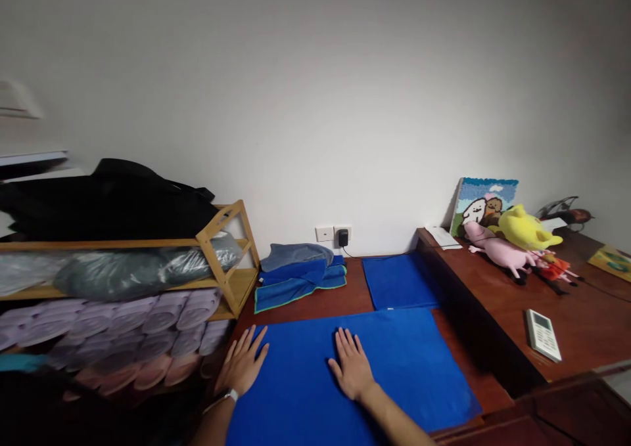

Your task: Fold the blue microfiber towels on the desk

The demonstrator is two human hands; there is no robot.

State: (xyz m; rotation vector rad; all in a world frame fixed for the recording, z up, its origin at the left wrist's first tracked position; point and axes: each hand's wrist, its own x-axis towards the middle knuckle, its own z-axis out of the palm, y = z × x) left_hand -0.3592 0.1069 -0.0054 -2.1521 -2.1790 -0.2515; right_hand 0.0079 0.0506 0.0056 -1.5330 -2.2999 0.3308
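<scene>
A large blue cloth lies spread flat on the reddish-brown wooden table. My left hand rests with fingers apart on the cloth's upper left edge, a light watch on its wrist. Flat near the cloth's middle is my right hand, fingers stretched out and holding nothing. Behind the large cloth, a smaller blue cloth lies flat at the right. A loosely folded pile of blue and grey cloths sits at the back left, the lowest one with a green edge.
At the left stands a wooden rack with a black bag, plastic-wrapped items and several slippers. On the right-hand desk are plush toys, a picture and a white remote. A black plug is in the wall socket.
</scene>
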